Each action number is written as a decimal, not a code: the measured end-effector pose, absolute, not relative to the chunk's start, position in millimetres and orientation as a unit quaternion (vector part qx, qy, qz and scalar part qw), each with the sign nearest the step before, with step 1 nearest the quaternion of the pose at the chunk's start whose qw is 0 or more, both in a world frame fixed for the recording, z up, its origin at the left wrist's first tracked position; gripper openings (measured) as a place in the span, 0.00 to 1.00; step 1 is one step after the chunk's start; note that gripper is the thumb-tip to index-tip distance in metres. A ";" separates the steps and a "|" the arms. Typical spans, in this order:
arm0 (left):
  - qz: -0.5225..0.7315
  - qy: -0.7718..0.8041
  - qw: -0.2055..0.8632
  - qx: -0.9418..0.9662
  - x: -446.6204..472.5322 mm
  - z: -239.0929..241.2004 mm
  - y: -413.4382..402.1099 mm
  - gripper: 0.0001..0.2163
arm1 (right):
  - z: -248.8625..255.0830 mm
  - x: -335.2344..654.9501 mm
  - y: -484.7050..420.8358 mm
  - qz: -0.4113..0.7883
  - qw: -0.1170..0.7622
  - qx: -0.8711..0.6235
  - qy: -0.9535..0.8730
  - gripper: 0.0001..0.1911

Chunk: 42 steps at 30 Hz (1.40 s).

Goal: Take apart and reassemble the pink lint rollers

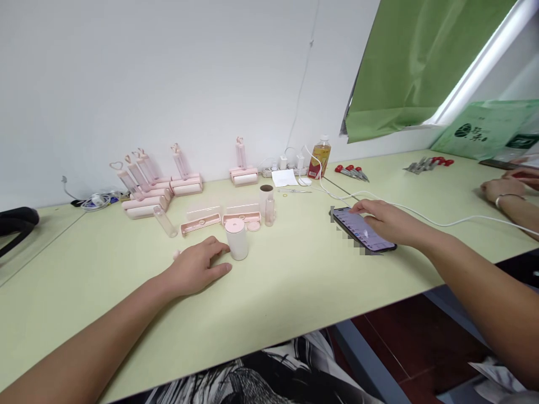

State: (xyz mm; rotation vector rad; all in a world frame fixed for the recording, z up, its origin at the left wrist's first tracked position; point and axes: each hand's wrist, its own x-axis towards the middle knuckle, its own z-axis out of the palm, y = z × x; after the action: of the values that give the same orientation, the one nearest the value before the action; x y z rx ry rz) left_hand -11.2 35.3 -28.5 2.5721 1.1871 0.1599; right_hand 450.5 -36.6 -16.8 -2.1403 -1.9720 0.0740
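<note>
My left hand (197,268) rests palm down on the pale green table (269,292), fingers loosely curled, with a small pink piece showing at its far side. A white roll with a pink cap (236,239) stands just right of its fingertips. My right hand (389,221) lies over a lit phone (362,229) that is plugged into a white cable (421,214), the fingers stretched toward the screen. Whether the left hand holds the pink piece is not clear.
Pink lint-roller handles and bases (145,188) stand in rows at the back left, with trays (221,219) and tubes (266,203) nearer. A bottle (320,157), power strip and red-handled cutters (351,171) line the wall. Another person's hands (505,188) are at the far right.
</note>
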 end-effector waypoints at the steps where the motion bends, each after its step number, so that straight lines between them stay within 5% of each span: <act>1: 0.055 0.414 0.152 0.896 -11.1 -28.5 35.3 0.17 | -18.2 451.4 -35.7 0.023 0.116 -0.729 -0.674 0.18; 11: 0.057 0.412 0.166 0.894 -11.2 -28.0 34.7 0.18 | -5.7 433.1 -44.7 -0.045 0.075 -0.791 -0.605 0.12; 19: 0.060 0.412 0.164 0.894 -11.8 -28.7 35.2 0.18 | -10.8 411.6 -57.1 -0.034 0.039 -0.839 -0.541 0.25; 32: 0.058 0.411 0.166 0.894 -11.1 -27.7 34.2 0.18 | -15.4 427.0 -50.3 -0.013 0.101 -0.784 -0.612 0.14; 42: 0.066 0.406 0.162 0.897 -12.5 -30.2 36.2 0.18 | -4.2 433.7 -50.1 0.004 0.078 -0.776 -0.626 0.20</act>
State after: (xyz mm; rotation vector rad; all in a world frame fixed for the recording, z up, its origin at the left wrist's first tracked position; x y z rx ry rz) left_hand -12.5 36.2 -30.2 2.5585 1.1593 0.1879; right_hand 433.7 -50.1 -4.2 -2.3234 -1.8761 0.0119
